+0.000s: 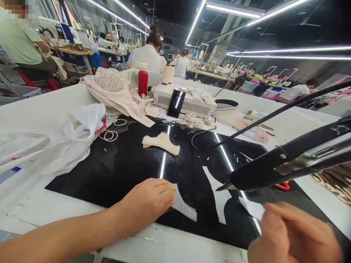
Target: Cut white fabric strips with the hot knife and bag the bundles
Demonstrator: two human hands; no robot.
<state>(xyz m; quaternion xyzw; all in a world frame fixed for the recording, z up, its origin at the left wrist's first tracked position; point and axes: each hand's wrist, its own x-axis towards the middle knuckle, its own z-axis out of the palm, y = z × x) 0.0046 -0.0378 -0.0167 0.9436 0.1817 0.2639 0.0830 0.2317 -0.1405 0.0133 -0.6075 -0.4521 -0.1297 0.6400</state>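
My left hand (153, 199) lies palm down at the near side of a glossy black mat (128, 164). Its fingers rest flat over one end of a pale curved cut piece (185, 206). Another such curved piece (218, 193) lies to the right, apart from both hands. My right hand (296, 237), a little blurred, is closed at the lower right, with thumb and forefinger pinched at the edge of a white piece (252, 208). Above it, a black tool with a pointed tip (255, 175) reaches in from the right. Further back on the mat sits a cream padded piece (161, 143).
A white plastic bag (74, 138) covers the mat's left side. Behind stand a phone (176, 103), a white vented box (189, 104), a red bottle (143, 83) and beige garments (112, 87). A black cable (246, 126) crosses the right side. Other people sit at machines beyond.
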